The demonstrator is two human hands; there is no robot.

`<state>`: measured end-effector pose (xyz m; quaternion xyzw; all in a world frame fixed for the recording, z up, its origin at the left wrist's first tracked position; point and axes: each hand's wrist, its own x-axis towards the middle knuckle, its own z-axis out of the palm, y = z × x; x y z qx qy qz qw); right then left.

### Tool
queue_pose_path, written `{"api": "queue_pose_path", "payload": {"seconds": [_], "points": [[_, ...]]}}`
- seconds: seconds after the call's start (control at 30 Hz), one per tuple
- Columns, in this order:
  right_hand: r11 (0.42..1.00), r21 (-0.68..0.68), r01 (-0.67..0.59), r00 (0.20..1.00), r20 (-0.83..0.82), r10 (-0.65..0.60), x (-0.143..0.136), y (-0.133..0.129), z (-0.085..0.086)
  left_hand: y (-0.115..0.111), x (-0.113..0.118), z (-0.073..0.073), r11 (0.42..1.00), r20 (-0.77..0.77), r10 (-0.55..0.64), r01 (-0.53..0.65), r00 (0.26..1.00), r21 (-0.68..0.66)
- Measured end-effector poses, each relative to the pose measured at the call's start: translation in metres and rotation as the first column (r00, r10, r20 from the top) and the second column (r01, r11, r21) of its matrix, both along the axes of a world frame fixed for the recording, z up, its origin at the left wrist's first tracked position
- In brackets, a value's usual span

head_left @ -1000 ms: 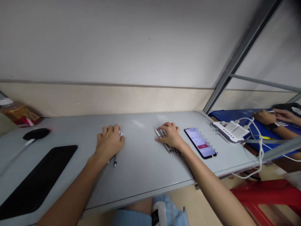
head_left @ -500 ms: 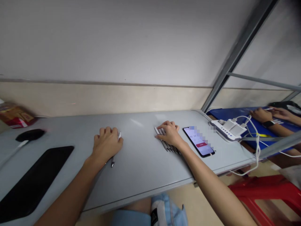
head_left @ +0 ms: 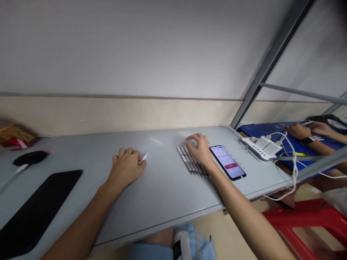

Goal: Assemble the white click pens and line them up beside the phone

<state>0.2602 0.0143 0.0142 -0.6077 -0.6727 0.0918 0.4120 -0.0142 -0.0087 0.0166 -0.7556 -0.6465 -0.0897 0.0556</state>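
Between the curled fingers of my left hand [head_left: 128, 165] is a white pen [head_left: 144, 157]; its white end pokes out past the thumb and index finger, while the rest is hidden under the hand. My right hand [head_left: 200, 148] hovers over or rests lightly at a row of pens [head_left: 188, 162], thumb and index finger spread in a curve with nothing between them. Several white-and-grey pens lie side by side there, slanting toward the table's front edge; the hand and wrist cover part of the rightmost ones.
A lit phone [head_left: 228, 162] lies right of the pens, with a white power strip [head_left: 257, 148] and cables beyond. At left are a black mat [head_left: 43, 209], a black disc [head_left: 31, 157] and a red-gold packet [head_left: 16, 136]. A co-worker's hands [head_left: 299, 131] show beyond the metal frame.
My right fingers have lifted off the pens and spread. My left hand has shifted slightly right and turned the pen, so its white end now points up and right.
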Motion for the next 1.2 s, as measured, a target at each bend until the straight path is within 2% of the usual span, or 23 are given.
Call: {"api": "queue_pose_path", "payload": {"seconds": [0.07,0.13,0.2,0.27,0.33,0.4,0.5,0.57,0.63,0.77,1.0,1.2], "points": [[0.996,0.018,-0.087,0.996,0.009,0.087,-0.006,-0.004,0.0,0.0,0.004,0.0,0.996,0.152,-0.094,0.093,0.984,0.016],[0.977,0.032,-0.212,0.977,0.017,0.212,-0.012,-0.009,0.001,-0.001,0.01,0.001,0.981,0.356,-0.179,0.195,0.917,-0.01],[0.919,0.05,-0.392,0.92,0.03,0.391,-0.019,-0.014,0.003,-0.004,0.019,0.001,0.949,0.528,-0.243,0.312,0.814,-0.045],[0.828,0.038,-0.56,0.829,0.013,0.56,-0.025,-0.018,0.004,-0.008,0.027,0.001,0.905,0.645,-0.278,0.419,0.711,-0.072],[0.768,-0.034,-0.64,0.769,-0.044,0.638,-0.03,-0.021,0.004,-0.012,0.034,0.001,0.88,0.721,-0.286,0.471,0.632,-0.064],[0.746,-0.107,-0.657,0.754,-0.098,0.65,-0.033,-0.022,0.003,-0.014,0.037,0.001,0.872,0.741,-0.291,0.486,0.605,-0.054],[0.785,-0.12,-0.608,0.792,-0.156,0.59,-0.033,-0.019,0.001,-0.013,0.035,0.003,0.877,0.706,-0.311,0.478,0.636,-0.045],[0.827,-0.104,-0.553,0.821,-0.24,0.519,-0.031,-0.016,0.0,-0.01,0.031,0.002,0.895,0.654,-0.328,0.446,0.682,-0.017],[0.845,-0.109,-0.524,0.813,-0.359,0.458,-0.029,-0.014,0.001,-0.007,0.027,0.0,0.918,0.578,-0.342,0.394,0.741,0.038],[0.81,-0.171,-0.561,0.754,-0.509,0.415,-0.025,-0.011,0.002,-0.003,0.024,-0.006,0.929,0.452,-0.366,0.347,0.814,0.128],[0.757,-0.308,-0.576,0.775,-0.499,0.387,-0.025,-0.009,-0.005,-0.004,0.025,-0.007,0.914,0.262,-0.402,0.368,0.878,0.17],[0.74,-0.258,-0.622,0.724,-0.55,0.417,-0.021,-0.01,-0.001,-0.006,0.027,-0.004,0.908,0.098,-0.405,0.387,0.909,0.158]]}}
